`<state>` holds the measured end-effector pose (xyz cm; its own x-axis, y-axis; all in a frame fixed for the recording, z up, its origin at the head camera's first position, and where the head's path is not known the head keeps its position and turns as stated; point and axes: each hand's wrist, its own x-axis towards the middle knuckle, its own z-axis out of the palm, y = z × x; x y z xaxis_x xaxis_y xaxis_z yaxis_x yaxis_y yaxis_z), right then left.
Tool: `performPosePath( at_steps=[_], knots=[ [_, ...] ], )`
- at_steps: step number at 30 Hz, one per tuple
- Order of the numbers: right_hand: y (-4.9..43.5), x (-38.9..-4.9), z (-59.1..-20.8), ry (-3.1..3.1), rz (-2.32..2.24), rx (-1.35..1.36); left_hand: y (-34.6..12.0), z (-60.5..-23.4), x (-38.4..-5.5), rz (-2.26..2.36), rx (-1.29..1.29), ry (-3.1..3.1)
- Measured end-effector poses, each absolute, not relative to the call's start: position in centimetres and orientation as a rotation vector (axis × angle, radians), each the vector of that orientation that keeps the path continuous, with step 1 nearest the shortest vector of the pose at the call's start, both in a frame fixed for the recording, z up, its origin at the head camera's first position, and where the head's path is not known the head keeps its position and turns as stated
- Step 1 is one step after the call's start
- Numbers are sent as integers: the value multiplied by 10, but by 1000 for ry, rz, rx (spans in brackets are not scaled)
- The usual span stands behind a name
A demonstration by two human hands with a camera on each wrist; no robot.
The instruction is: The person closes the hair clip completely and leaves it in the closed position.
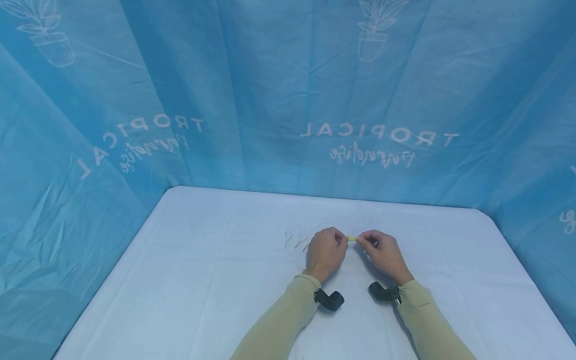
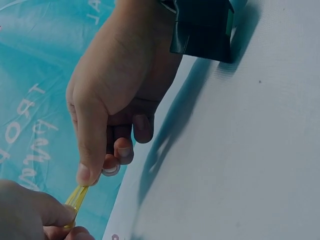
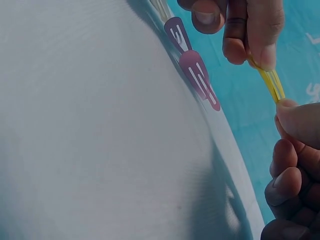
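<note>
A small yellow snap hair clip (image 1: 352, 238) is stretched between my two hands above the white table. My left hand (image 1: 326, 252) pinches one end of it between thumb and forefinger. The other end sits under the thumb of my right hand (image 1: 381, 252), gripped against its fingers. In the right wrist view, slim slots show along the yellow clip (image 3: 272, 82). Farther back on the table lie a pink-purple hair clip (image 3: 197, 72) and a dark purple hair clip (image 3: 177, 35), nearly end to end. From the head view, my left hand partly covers that row.
Several thin Y-shaped pieces (image 1: 288, 240) lie in a row on the white tabletop (image 1: 202, 290), left of my left hand. Blue printed curtains (image 1: 270, 100) hang behind the table and at both sides. Each wrist carries a black camera mount (image 1: 330, 300).
</note>
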<state>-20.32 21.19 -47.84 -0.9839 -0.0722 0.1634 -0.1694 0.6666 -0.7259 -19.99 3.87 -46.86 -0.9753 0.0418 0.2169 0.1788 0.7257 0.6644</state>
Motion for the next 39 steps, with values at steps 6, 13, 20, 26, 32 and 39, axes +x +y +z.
performPosePath(
  at_steps=[6,13,20,26,32,39],
  knots=[
    [211,-203,-478,-2721,1190,216,40,-468,-199,-1088,-147,-2736],
    [207,-202,-478,-2672,1163,229,40,-467,-198,-1085,-117,-2744],
    [206,-204,-478,-2684,1186,190,39,-467,-200,-1107,-120,-2737],
    [206,-203,-477,-2684,1234,145,39,-464,-200,-1142,-125,-2757],
    [207,-204,-478,-2696,1269,91,40,-463,-200,-1186,-140,-2757],
    [208,-204,-476,-2736,1328,59,40,-462,-199,-1221,-130,-2734]
  ],
)
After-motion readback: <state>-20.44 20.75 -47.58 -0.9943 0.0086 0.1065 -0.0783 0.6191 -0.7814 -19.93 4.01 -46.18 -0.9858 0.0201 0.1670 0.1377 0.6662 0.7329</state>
